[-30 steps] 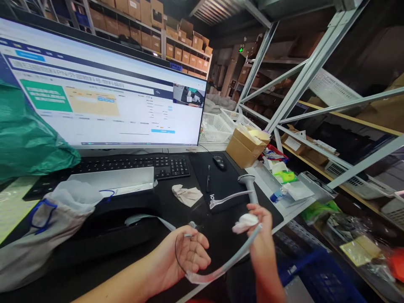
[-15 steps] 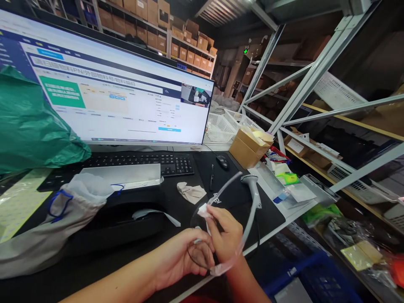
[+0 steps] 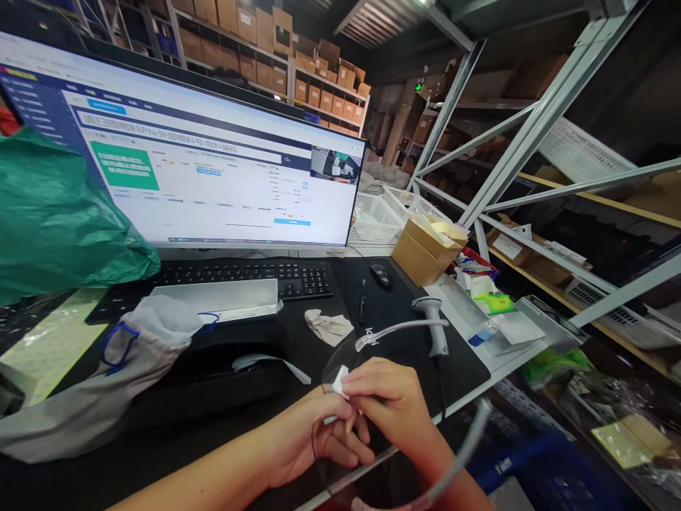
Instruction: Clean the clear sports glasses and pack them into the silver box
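A pair of glasses (image 3: 400, 327) with clear, greyish temples is held low in front of me, its temples spread out to the right. My left hand (image 3: 306, 440) is closed around the frame near the middle, thumb on top. Between the thumb and fingers of my right hand (image 3: 391, 390) is a small white wipe (image 3: 341, 380), pressed against the far lens by my left thumb. The other lens hangs below my left fingers, partly hidden. Beyond the hands lies a crumpled beige cloth (image 3: 328, 327) on the black desk mat.
A monitor (image 3: 239, 191) stands behind a keyboard (image 3: 303, 279). To the left are a green plastic bag (image 3: 64, 220) and a grey drawstring pouch (image 3: 101, 397). A mouse (image 3: 381, 276), barcode scanner (image 3: 435, 326) and cardboard box (image 3: 425, 252) stand right, beside metal shelving (image 3: 511, 149).
The glasses have turned, so the near temple swings down and right and the far temple lies flatter. My right hand has moved slightly down with the wipe. The view has shifted a little.
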A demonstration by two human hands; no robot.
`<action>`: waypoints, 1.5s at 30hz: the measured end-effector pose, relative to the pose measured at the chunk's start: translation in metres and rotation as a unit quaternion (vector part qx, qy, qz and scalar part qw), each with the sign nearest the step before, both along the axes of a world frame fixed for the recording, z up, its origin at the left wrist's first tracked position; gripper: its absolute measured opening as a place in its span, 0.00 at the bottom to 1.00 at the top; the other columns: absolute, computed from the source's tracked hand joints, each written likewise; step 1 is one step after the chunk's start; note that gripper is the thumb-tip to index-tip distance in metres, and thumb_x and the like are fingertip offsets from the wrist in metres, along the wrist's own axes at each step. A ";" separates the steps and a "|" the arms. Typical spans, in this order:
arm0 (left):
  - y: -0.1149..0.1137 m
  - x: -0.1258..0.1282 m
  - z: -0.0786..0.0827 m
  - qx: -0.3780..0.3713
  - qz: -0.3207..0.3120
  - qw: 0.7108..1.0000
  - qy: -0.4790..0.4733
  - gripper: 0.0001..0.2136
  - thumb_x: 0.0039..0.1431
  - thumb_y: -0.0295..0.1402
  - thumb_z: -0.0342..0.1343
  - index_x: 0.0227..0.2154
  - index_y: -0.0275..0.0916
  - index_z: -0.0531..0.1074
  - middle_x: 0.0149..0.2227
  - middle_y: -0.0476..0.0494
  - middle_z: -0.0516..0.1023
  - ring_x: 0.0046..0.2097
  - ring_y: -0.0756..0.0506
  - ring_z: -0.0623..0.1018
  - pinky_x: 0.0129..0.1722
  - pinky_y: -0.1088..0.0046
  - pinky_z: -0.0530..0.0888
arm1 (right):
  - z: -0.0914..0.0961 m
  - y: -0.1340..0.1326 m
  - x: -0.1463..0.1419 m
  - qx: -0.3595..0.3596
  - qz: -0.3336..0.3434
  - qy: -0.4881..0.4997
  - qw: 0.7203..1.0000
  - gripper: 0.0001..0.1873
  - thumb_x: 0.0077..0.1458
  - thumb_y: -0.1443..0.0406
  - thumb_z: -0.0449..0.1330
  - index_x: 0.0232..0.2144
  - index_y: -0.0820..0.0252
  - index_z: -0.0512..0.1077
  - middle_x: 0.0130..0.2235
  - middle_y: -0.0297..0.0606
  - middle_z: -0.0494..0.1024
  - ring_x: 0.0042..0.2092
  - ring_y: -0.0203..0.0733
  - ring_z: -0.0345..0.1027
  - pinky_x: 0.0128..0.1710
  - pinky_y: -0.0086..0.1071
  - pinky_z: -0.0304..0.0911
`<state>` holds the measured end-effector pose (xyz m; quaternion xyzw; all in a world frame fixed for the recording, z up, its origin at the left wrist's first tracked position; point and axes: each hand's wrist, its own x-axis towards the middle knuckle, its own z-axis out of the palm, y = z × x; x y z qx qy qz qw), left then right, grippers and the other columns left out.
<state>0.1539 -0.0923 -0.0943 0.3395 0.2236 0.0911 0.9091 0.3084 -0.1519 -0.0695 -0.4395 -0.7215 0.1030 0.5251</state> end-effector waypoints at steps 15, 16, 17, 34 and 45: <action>-0.003 -0.002 0.004 0.097 -0.002 0.995 0.014 0.04 0.36 0.28 0.55 0.17 0.32 0.72 0.16 0.44 0.73 0.17 0.46 0.76 0.15 0.80 0.67 | 0.018 0.008 -0.019 0.009 0.061 -0.046 0.997 0.11 0.62 0.72 0.58 0.37 0.55 0.80 0.37 0.36 0.85 0.39 0.37 0.79 0.42 0.32 0.74; -0.004 -0.001 0.005 0.107 0.004 0.994 0.018 0.03 0.35 0.27 0.55 0.17 0.33 0.71 0.15 0.45 0.72 0.17 0.46 0.76 0.15 0.80 0.66 | 0.020 0.005 -0.017 0.010 0.071 -0.055 0.996 0.11 0.62 0.72 0.58 0.38 0.55 0.80 0.37 0.36 0.85 0.39 0.37 0.79 0.42 0.32 0.74; -0.005 -0.001 0.005 0.114 0.007 0.993 0.022 0.02 0.35 0.27 0.55 0.16 0.33 0.71 0.15 0.46 0.72 0.16 0.46 0.76 0.15 0.79 0.66 | 0.020 0.003 -0.015 0.021 0.071 -0.064 0.995 0.12 0.63 0.72 0.58 0.39 0.55 0.80 0.38 0.36 0.85 0.40 0.37 0.79 0.42 0.32 0.75; -0.002 -0.003 0.006 0.145 -0.043 0.988 0.036 0.05 0.36 0.27 0.54 0.14 0.32 0.73 0.15 0.42 0.73 0.17 0.46 0.75 0.16 0.78 0.66 | 0.018 0.000 -0.015 0.056 0.067 -0.096 0.992 0.13 0.63 0.72 0.56 0.42 0.56 0.79 0.39 0.38 0.85 0.41 0.37 0.78 0.43 0.33 0.74; -0.007 -0.003 0.011 0.109 -0.065 0.991 0.040 0.05 0.36 0.29 0.55 0.16 0.33 0.74 0.19 0.40 0.77 0.18 0.45 0.78 0.15 0.80 0.66 | -0.001 -0.012 -0.018 0.184 -0.092 -0.137 0.969 0.19 0.64 0.72 0.56 0.56 0.61 0.73 0.44 0.48 0.83 0.47 0.48 0.77 0.44 0.41 0.77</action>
